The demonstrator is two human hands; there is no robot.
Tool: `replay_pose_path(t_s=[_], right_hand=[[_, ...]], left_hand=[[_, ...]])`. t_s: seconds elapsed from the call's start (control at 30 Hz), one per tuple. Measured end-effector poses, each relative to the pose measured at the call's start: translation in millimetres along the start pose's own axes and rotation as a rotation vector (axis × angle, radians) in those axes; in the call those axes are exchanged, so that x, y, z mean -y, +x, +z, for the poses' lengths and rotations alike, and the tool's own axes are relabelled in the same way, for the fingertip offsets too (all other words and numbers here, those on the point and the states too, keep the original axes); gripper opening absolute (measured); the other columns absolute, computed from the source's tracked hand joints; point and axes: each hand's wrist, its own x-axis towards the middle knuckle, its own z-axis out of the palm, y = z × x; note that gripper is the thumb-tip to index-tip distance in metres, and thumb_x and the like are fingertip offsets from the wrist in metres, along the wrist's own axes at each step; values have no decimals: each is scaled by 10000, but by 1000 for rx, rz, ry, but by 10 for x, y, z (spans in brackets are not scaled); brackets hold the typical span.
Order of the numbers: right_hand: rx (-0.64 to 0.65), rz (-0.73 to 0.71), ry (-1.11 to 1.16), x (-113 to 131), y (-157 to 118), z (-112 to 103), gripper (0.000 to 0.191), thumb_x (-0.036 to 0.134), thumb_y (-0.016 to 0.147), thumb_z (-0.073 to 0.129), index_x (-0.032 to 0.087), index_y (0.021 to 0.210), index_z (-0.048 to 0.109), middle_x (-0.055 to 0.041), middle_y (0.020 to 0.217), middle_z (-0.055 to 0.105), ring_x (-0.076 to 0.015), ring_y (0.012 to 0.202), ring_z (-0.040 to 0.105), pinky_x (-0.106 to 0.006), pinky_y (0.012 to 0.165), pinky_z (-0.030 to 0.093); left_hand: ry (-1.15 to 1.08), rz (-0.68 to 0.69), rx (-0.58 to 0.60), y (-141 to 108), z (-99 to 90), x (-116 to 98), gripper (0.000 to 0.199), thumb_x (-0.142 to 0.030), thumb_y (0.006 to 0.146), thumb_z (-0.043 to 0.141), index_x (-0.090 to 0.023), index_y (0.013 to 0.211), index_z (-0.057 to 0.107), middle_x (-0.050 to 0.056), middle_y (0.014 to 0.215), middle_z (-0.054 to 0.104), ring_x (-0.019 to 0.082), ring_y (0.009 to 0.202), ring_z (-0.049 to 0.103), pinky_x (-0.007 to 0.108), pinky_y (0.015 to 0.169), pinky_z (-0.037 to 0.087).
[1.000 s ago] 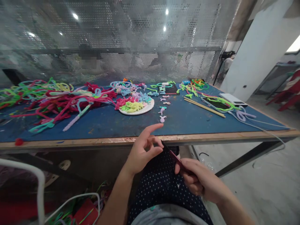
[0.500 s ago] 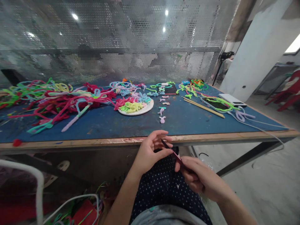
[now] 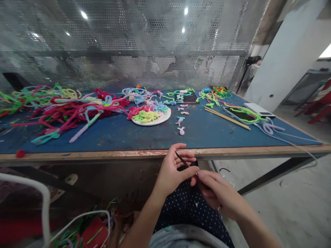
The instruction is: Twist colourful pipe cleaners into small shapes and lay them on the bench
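Note:
Over my lap, just in front of the table edge, both hands meet at a thin, dark reddish strip with a pointed end (image 3: 181, 158). My left hand (image 3: 173, 168) has its thumb pressed on the strip, and its fingers curve behind it. The fingers of my right hand (image 3: 216, 189) are closed around the strip's lower end, which they mostly hide. What kind of thing it is does not show clearly. Beyond my hands on the table lie small twisted fuzzy pieces in a column, the closest being a lilac one (image 3: 181, 131).
A white plate (image 3: 162, 119) holds fuzzy pieces. Left of it sprawls a heap of coloured pipe cleaners (image 3: 85, 106). Two wooden sticks (image 3: 227, 118), a phone (image 3: 240, 114) and a white power bank (image 3: 259, 110) with a cable lie right on the blue table (image 3: 144, 139). Mesh stands behind.
My left hand has slid right along the strip, its thumb now close to my right fingertips. Less of the strip shows between the hands. The view has shifted slightly.

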Motion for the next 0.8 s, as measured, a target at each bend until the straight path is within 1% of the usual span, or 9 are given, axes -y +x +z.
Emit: replay_pose_path(t_s=[0.1, 0.17, 0.27, 0.33, 0.43, 0.5, 0.63, 0.73, 0.8], right_hand=[[-14, 16, -28, 5, 6, 19, 396, 569, 875, 497, 179, 844, 557, 110, 536, 189, -43, 430, 104, -172, 365, 68], [-26, 12, -60, -1, 12, 28, 404, 577, 877, 488, 180, 846, 557, 106, 542, 201, -44, 434, 120, -174, 370, 74], [-55, -31, -107, -21, 31, 40, 430, 603, 869, 485, 179, 859, 553, 101, 543, 224, -46, 440, 154, -178, 379, 97], [-88, -100, -138, -25, 51, 55, 444, 621, 854, 498, 179, 845, 539, 96, 543, 247, -48, 447, 186, -181, 388, 121], [-138, -226, -178, 1, 86, 90, 451, 630, 840, 512, 181, 799, 508, 86, 541, 292, -50, 456, 234, -187, 401, 156], [-148, -257, -175, 30, 104, 116, 437, 611, 849, 517, 184, 762, 488, 79, 550, 311, -48, 459, 241, -187, 404, 158], [-107, -238, -135, 71, 133, 141, 396, 546, 876, 525, 176, 738, 503, 74, 556, 327, -43, 449, 242, -185, 400, 137], [-72, -217, -99, 89, 166, 146, 441, 534, 883, 520, 166, 646, 461, 72, 535, 339, -33, 426, 236, -187, 394, 133], [-70, -213, -44, 110, 198, 156, 457, 545, 872, 527, 168, 628, 443, 73, 527, 344, -30, 414, 227, -186, 388, 129]], left_hand=[[-63, 4, -9, 1, 16, 3, 623, -358, 682, 801, -196, 1168, 447, 74, 1007, 653, 219, 946, 675, 312, 835, 510], [-106, 13, -44, 4, 34, 3, 631, -382, 680, 797, -185, 1164, 443, 71, 978, 659, 205, 901, 682, 304, 814, 519], [-127, 16, -112, 6, 81, 18, 664, -265, 619, 842, -189, 1143, 441, 39, 915, 665, 165, 825, 681, 264, 764, 530], [-150, 26, -123, 6, 114, 32, 659, -169, 606, 834, -196, 1133, 440, 21, 902, 665, 147, 814, 681, 245, 756, 533], [-203, 53, -103, 5, 137, 36, 628, -96, 621, 804, -202, 1125, 444, 10, 918, 665, 140, 844, 684, 243, 794, 534], [-232, 54, -78, 4, 128, 15, 609, -81, 638, 795, -204, 1122, 447, 10, 937, 670, 138, 868, 687, 246, 822, 534], [-235, 5, 3, 8, 51, -69, 481, -99, 669, 788, -185, 1051, 509, 4, 905, 687, 129, 855, 696, 222, 809, 537], [-163, -49, 53, 20, -32, -137, 339, -134, 677, 788, -153, 940, 575, 22, 898, 700, 128, 871, 690, 208, 825, 526], [-108, -73, 85, 27, -74, -169, 332, -154, 670, 795, -151, 937, 599, 32, 939, 701, 128, 893, 678, 198, 825, 519]])
